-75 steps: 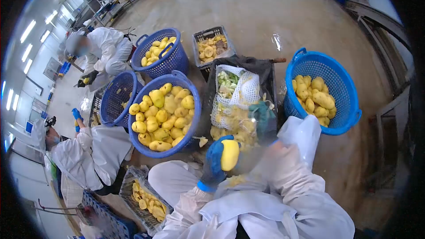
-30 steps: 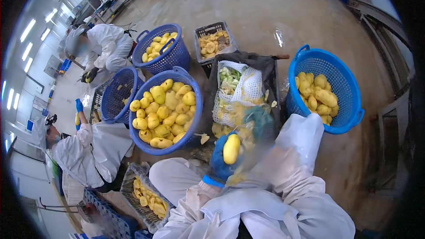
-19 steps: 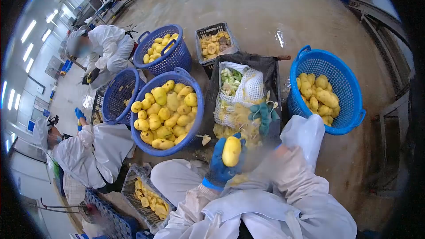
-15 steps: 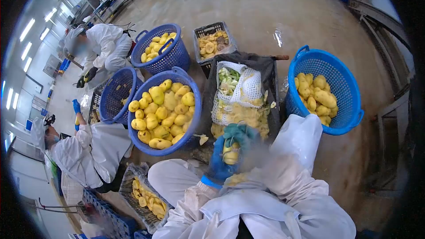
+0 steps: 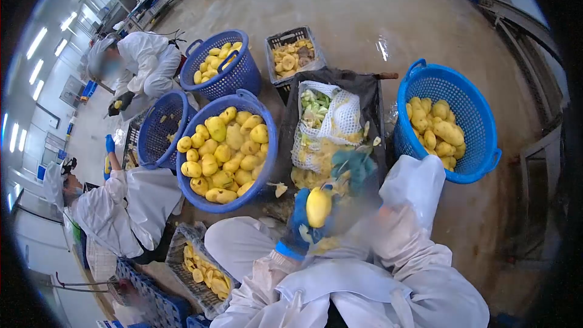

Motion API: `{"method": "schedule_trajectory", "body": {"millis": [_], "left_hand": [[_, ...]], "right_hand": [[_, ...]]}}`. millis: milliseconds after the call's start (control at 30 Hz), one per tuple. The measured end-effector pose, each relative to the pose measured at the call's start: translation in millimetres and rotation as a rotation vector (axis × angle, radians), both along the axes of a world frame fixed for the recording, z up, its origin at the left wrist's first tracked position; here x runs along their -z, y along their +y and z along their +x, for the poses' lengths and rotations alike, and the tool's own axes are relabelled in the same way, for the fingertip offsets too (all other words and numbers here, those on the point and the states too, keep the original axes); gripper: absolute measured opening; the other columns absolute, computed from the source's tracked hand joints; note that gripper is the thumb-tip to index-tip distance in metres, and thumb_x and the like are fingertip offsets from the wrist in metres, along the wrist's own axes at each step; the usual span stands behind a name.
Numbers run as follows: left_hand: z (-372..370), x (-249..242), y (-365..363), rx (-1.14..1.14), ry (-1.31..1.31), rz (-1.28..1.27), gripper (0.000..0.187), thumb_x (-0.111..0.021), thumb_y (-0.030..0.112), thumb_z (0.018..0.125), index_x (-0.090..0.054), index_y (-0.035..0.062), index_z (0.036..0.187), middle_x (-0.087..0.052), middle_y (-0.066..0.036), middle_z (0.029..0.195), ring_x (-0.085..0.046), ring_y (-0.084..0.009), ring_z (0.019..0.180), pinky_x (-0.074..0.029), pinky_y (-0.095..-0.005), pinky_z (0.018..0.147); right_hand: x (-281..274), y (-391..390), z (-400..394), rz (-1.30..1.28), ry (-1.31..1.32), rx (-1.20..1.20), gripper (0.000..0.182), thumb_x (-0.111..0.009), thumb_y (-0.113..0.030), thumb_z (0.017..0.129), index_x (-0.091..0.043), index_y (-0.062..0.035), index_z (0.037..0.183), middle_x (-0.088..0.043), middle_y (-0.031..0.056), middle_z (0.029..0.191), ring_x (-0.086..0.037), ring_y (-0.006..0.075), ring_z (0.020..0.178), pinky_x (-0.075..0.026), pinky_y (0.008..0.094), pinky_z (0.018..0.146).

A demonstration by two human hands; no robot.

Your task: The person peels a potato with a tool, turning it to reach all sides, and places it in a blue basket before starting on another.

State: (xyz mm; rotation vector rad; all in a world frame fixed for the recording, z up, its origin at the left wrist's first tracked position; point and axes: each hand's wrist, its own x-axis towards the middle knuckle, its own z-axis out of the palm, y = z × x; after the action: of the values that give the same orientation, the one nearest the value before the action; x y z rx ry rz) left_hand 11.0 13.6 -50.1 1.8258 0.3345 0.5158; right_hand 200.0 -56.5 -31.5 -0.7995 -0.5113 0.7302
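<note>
Wet brownish floor (image 5: 340, 12) fills most of the bkgd. Two co-workers in white, near co-worker (image 5: 112, 218) & far co-worker (image 5: 152, 64), sit or crouch at L. Bright blue basket (image 5: 449, 88) at R, part full w/ yellow produce; purple-blue basket (image 5: 271, 146) at L, heaped w/ more. Btwn them, dark-lined crate (image 5: 371, 100) w/ white netting (image 5: 341, 123), green bits (image 5: 314, 108) & yellow peelings. Smaller crate (image 5: 319, 54) w/ cut pieces sits just beyond it; slices crate (image 5: 176, 255) is lower L, by wearer's leg.

R hand (image 5: 354, 167), teal glove, is over the dark-lined crate's near end, blurred; can't tell if it's gripping or spread. L hand (image 5: 299, 222), blue glove, is curled round yellow piece (image 5: 319, 208), pinching it roughly upright. Piece is in L hand, just below R hand in view; can't tell if R touches it. Small pale scrap (image 5: 305, 234) on L glove.
</note>
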Motion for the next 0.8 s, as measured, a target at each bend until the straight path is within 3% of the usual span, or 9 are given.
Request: {"method": "schedule_trajectory", "body": {"millis": [100,167,233,367,467,500,533,700,800], "left_hand": [[8,-23,-7,0.011,0.01,0.0,0.065,-0.066,-0.001,0.08,-0.03,0.0026,0.133,-0.054,-0.015,0.118,-0.062,-0.0223,0.096,-0.051,-0.0299,0.08],[1,5,-5,-0.037,-0.012,-0.072,0.069,-0.069,0.003,0.077,-0.031,0.0031,0.134,-0.053,-0.015,0.119,-0.062,-0.0223,0.096,-0.051,-0.0294,0.081],[8,-14,-1,-0.088,-0.034,0.062,0.072,-0.072,0.005,0.075,-0.031,0.0036,0.135,-0.052,-0.015,0.121,-0.062,-0.0221,0.096,-0.051,-0.029,0.08],[20,-44,-7,-0.204,-0.036,0.48,0.06,-0.066,0.014,0.084,-0.035,0.0033,0.134,-0.054,-0.013,0.119,-0.062,-0.0207,0.092,-0.052,-0.0276,0.075],[15,-41,-7,-0.214,0.012,-0.308,0.044,-0.05,0.025,0.095,-0.04,0.0017,0.132,-0.058,-0.011,0.11,-0.062,-0.0187,0.086,-0.051,-0.0259,0.068],[15,-39,-6,-0.214,0.027,-0.43,0.044,-0.045,0.029,0.097,-0.042,0.0012,0.131,-0.059,-0.011,0.107,-0.062,-0.0182,0.085,-0.051,-0.0254,0.066],[16,-36,-5,-0.221,0.041,-0.552,0.044,-0.04,0.032,0.1,-0.043,0.0008,0.131,-0.061,-0.01,0.104,-0.062,-0.0176,0.084,-0.051,-0.025,0.065],[29,-87,-23,-0.32,0.035,-0.412,0.048,-0.035,0.036,0.101,-0.044,0.0005,0.132,-0.062,-0.011,0.108,-0.061,-0.0164,0.083,-0.051,-0.0251,0.063],[27,-55,-3,-0.384,-0.026,0.455,0.05,-0.036,0.039,0.1,-0.044,0.0007,0.132,-0.06,-0.012,0.114,-0.061,-0.018,0.09,-0.051,-0.0266,0.066]], "right_hand": [[-27,3,-27,-0.105,-0.144,-0.09,0.024,-0.058,-0.022,0.092,-0.061,0.0009,0.096,-0.066,0.0086,0.086,-0.065,0.0175,0.075,-0.053,0.0314,0.067],[-10,2,3,-0.24,-0.391,0.189,0.023,-0.057,-0.021,0.093,-0.061,0.0015,0.097,-0.067,0.0095,0.089,-0.065,0.0174,0.074,-0.053,0.0317,0.066],[-10,7,9,-0.011,0.225,0.152,0.02,-0.056,-0.017,0.093,-0.061,0.002,0.097,-0.067,0.0093,0.089,-0.064,0.0169,0.072,-0.053,0.031,0.063],[-23,10,-23,-0.147,-0.173,0.01,0.018,-0.054,-0.016,0.094,-0.062,-0.0004,0.091,-0.066,0.0094,0.086,-0.064,0.0161,0.069,-0.052,0.0304,0.063],[-4,12,21,-0.193,-0.416,0.401,0.025,-0.05,-0.02,0.097,-0.064,0.0005,0.094,-0.067,0.0104,0.087,-0.063,0.0156,0.068,-0.051,0.03,0.064],[-11,12,17,-0.202,0.046,0.305,0.029,-0.048,-0.024,0.098,-0.064,0.0,0.093,-0.067,0.0101,0.087,-0.062,0.015,0.069,-0.05,0.0287,0.066],[-6,15,5,-0.147,0.037,0.285,0.03,-0.048,-0.025,0.098,-0.064,-0.0003,0.092,-0.067,0.0097,0.086,-0.062,0.0151,0.07,-0.05,0.0286,0.066],[-15,11,1,-0.236,0.176,0.164,0.036,-0.051,-0.033,0.097,-0.062,0.0003,0.096,-0.068,0.0089,0.086,-0.062,0.0144,0.07,-0.05,0.0283,0.066],[-18,16,-7,-0.259,0.147,0.204,0.036,-0.052,-0.035,0.097,-0.062,-0.0008,0.094,-0.067,0.0081,0.083,-0.061,0.0137,0.069,-0.05,0.0285,0.065]]}}
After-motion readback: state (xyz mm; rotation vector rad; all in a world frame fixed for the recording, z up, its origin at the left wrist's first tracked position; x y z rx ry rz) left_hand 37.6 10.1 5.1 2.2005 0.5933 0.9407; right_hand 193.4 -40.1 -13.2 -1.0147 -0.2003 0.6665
